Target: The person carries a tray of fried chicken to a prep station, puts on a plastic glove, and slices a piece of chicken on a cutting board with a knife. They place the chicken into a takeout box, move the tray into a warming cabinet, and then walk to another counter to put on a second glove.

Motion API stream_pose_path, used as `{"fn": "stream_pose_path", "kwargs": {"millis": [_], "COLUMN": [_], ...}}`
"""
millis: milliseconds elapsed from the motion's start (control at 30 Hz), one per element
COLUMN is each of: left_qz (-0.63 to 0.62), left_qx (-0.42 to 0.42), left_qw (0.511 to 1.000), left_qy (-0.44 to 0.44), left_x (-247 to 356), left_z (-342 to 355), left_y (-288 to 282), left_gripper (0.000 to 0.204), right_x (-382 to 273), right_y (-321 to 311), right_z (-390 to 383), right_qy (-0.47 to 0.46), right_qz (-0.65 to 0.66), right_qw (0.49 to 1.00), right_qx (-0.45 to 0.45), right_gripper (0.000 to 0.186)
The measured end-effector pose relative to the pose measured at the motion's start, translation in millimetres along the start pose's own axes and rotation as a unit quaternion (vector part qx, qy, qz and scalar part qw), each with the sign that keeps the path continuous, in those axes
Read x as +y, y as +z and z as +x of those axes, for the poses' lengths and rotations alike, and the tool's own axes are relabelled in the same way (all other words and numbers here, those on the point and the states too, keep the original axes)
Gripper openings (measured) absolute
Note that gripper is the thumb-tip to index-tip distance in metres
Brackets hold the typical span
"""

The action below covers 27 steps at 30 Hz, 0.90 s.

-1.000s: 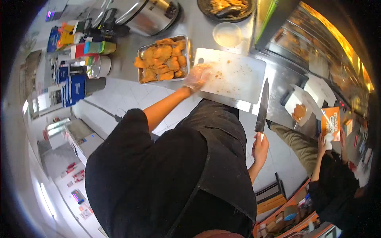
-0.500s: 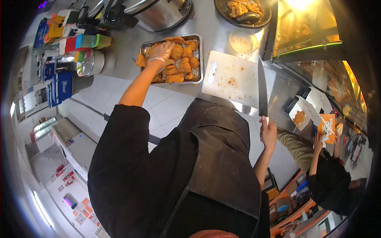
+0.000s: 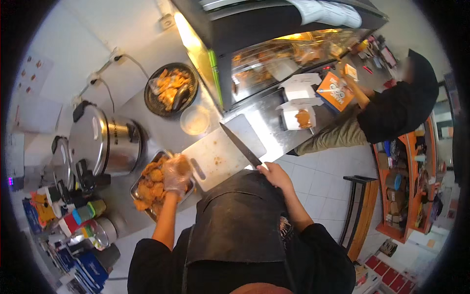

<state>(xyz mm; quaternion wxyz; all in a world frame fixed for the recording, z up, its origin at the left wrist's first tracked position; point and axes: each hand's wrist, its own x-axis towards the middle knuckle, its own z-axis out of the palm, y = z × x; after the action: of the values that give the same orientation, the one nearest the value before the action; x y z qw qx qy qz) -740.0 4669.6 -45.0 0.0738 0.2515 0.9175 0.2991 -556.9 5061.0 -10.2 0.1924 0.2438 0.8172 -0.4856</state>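
Note:
My left hand [image 3: 174, 180], in a clear plastic glove, has its fingers closed around a golden fried chicken piece [image 3: 181, 164]. It is at the right side of a metal tray [image 3: 133, 190], close to the cutting board. Several more fried chicken pieces [image 3: 147, 190] fill the tray. In my bare right hand [image 3: 276, 175] is the handle of a large knife [image 3: 240, 145]. The blade points away and to the left, over the right edge of the white cutting board [image 3: 204, 156], where crumbs are scattered.
A clear tub [image 3: 195, 120] and a dark round pan of fried food [image 3: 171, 88] stand beyond the board. At left is a big steel pressure cooker [image 3: 115, 142]. A heated display case [image 3: 274, 59], takeaway boxes [image 3: 296, 117] and a co-worker [image 3: 391, 110] are at right.
The view has turned rightward. My left hand has lifted from among the pieces with one chicken piece and moved toward the board. My right hand still holds the knife.

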Motion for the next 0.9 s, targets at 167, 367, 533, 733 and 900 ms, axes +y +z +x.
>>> {"fn": "stream_pose_path", "kwargs": {"millis": [167,367,533,733,900], "left_qz": [0.115,0.152,0.124,0.071,0.101], "left_qx": [-0.044,-0.095,-0.098,0.166,-0.025], "left_qw": [0.992,0.976,0.972,0.983,0.988], "left_qy": [-0.027,-0.125,-0.175,0.039,0.112], "left_x": [54.6,116.0,119.5,127.9,113.0], "left_z": [63.3,58.7,40.1,93.7,180.4], "left_y": [167.3,213.4,212.2,185.8,192.6], "left_gripper": [0.067,0.072,0.065,0.036,0.031], "right_x": [51.7,105.2,135.3,182.5,118.4], "right_y": [-23.5,-28.1,0.7,20.5,-3.1], "right_z": [32.6,47.7,58.3,107.8,94.2], "right_qy": [-0.056,-0.081,-0.134,-0.194,-0.133], "right_qz": [-0.052,-0.127,-0.167,-0.170,-0.197], "right_qw": [0.997,0.988,0.976,0.965,0.969], "right_qx": [0.014,-0.015,-0.036,-0.053,-0.068], "right_gripper": [0.043,0.044,0.036,0.028,0.031]}}
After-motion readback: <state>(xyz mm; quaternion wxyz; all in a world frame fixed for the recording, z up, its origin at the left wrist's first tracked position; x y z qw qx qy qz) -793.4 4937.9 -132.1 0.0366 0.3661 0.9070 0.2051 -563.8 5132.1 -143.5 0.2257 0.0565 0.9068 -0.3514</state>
